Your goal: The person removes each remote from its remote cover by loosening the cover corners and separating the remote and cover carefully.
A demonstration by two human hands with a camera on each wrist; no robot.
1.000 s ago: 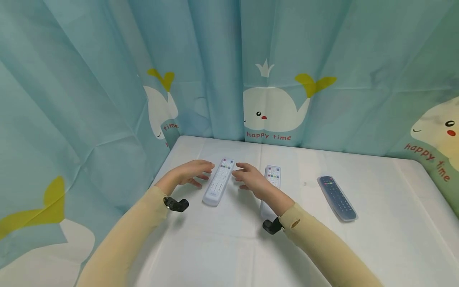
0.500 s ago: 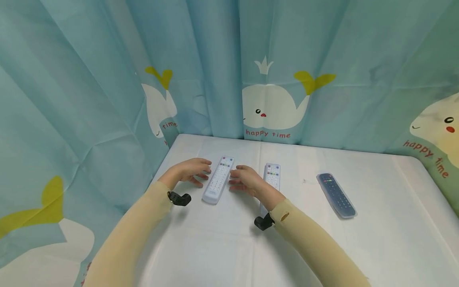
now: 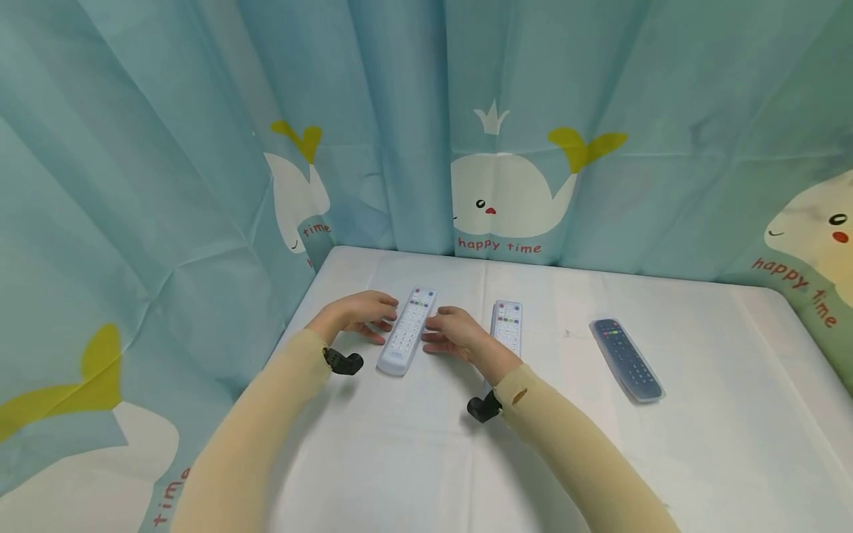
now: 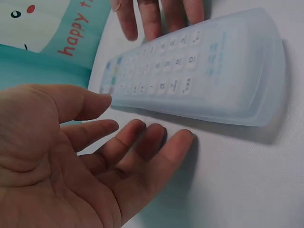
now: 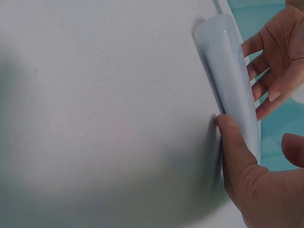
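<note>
A white remote control [image 3: 408,329] in a translucent sleeve lies on the white table, buttons up and slightly slanted. My left hand [image 3: 363,311] is at its left side with fingers loosely spread. In the left wrist view, the thumb tip is close to the edge of the remote [image 4: 223,71], and the other fingers lie below that edge. From the opposite side my right hand [image 3: 460,337] comes close, fingers relaxed. One of its fingertips seems to touch or nearly touch the long side of the remote [image 5: 225,61] in the right wrist view. Neither hand grips it.
Partly behind my right hand lies a second white remote control [image 3: 508,326]. Farther right is a dark blue remote control [image 3: 626,359], also sleeved. A blue-green curtain [image 3: 413,133] with whale prints hangs along the table's back and left sides.
My right hand has shifted slightly left, nearer the white remote's right edge. My left hand stays almost in place, with its wrist a little farther right. The remotes lie still.
</note>
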